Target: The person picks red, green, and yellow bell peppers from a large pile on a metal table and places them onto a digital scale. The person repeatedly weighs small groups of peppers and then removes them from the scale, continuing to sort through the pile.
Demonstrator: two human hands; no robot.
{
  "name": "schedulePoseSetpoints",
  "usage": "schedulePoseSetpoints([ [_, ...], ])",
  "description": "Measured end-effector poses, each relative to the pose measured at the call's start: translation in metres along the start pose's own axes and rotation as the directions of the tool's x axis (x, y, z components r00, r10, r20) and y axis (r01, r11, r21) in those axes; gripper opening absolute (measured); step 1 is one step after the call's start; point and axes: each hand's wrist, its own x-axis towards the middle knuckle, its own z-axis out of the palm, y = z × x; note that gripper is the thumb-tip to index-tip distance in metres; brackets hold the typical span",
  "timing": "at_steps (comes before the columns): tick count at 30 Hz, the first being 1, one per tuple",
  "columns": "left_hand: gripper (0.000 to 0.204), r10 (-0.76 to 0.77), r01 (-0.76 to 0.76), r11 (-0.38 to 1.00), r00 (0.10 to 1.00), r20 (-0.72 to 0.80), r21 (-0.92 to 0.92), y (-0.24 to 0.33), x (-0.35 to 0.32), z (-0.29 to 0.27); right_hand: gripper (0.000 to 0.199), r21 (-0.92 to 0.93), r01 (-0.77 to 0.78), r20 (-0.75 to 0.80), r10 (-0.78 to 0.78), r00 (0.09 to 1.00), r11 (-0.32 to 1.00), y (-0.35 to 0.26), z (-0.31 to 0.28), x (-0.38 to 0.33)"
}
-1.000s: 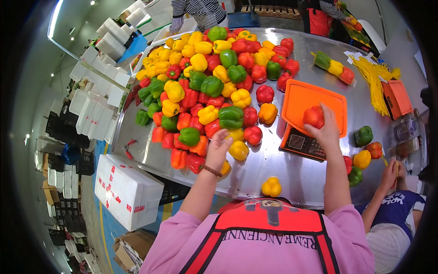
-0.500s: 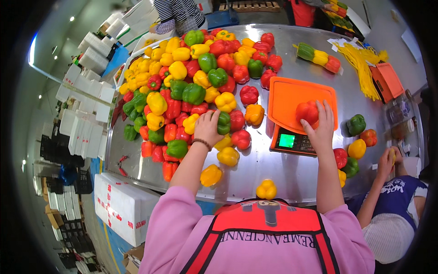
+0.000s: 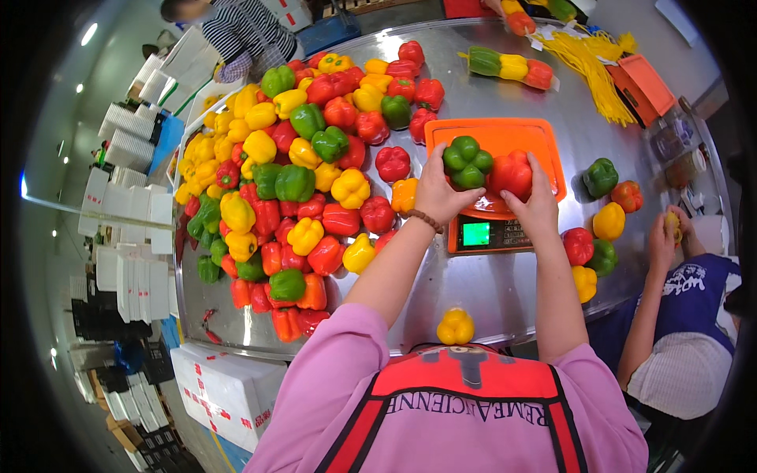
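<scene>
At left, a heap of peppers [image 3: 294, 184] covers much of a metal table [image 3: 489, 292]. The left hand [image 3: 441, 193], at that heap half a second ago, is now at the orange scale tray [image 3: 544, 142], thumb and fingers curved round a green pepper [image 3: 467, 162], so two peppers sit side by side over the tray. The green one is glossy and deeply lobed; the red pepper [image 3: 512, 172] beside it, smooth and shiny, is clasped by the right hand [image 3: 540, 206].

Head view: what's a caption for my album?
Left hand on a green pepper, right hand on a red pepper, at an orange scale tray beside a colourful pepper pile.
</scene>
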Motion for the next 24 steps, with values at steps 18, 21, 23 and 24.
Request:
schedulePoseSetpoints([
  [18,0.079,-0.208,0.127,0.306,0.976,-0.064,0.943,-0.139,-0.008,-0.245,0.038,0.211,0.059,-0.049,-0.050,0.998,0.976,0.012,-0.025,-0.100],
  [21,0.063,-0.147,0.170,0.404,0.982,-0.120,0.899,-0.125,-0.007,-0.249,0.034,0.208,0.031,0.013,-0.034,0.999,0.978,0.004,-0.015,-0.110],
  [23,0.061,-0.095,0.174,0.465,0.985,-0.146,0.868,-0.115,-0.016,-0.246,0.033,0.245,-0.001,0.014,-0.002,1.000,0.969,0.002,-0.013,-0.112],
  [24,0.061,-0.088,0.189,0.516,0.982,-0.167,0.836,-0.109,-0.024,-0.251,0.032,0.257,-0.017,0.012,0.014,1.000,0.966,0.002,-0.012,-0.110],
])
